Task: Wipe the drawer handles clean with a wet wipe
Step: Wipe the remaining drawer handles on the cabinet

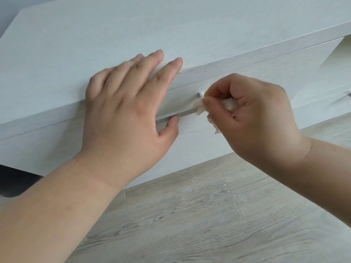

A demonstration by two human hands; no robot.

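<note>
Floor (199,215): pale wood planks, nearest.
Right hand (254,118): fingers curled, pinching wipe (199,107) against handle (182,114) end.
Left hand (125,111): fingers straight, flat on cabinet top (133,25); thumb touching handle.
Drawer (199,133): closed, contents hidden.

Bright and even all over — soft daylight, with no hard glare. Pale and a bit washed out on the white dresser top (95,44), so the wood grain looks faint. Only soft shadows: a thin one under the left hand (125,103), a small one below the right hand (252,114), a dark patch at the left edge under the dresser. Slightly soft everywhere, not crisp. Bent by the wide lens — straight dresser edges tilted and curved near the corners. Clearest on the floor (190,215) planks.
</note>
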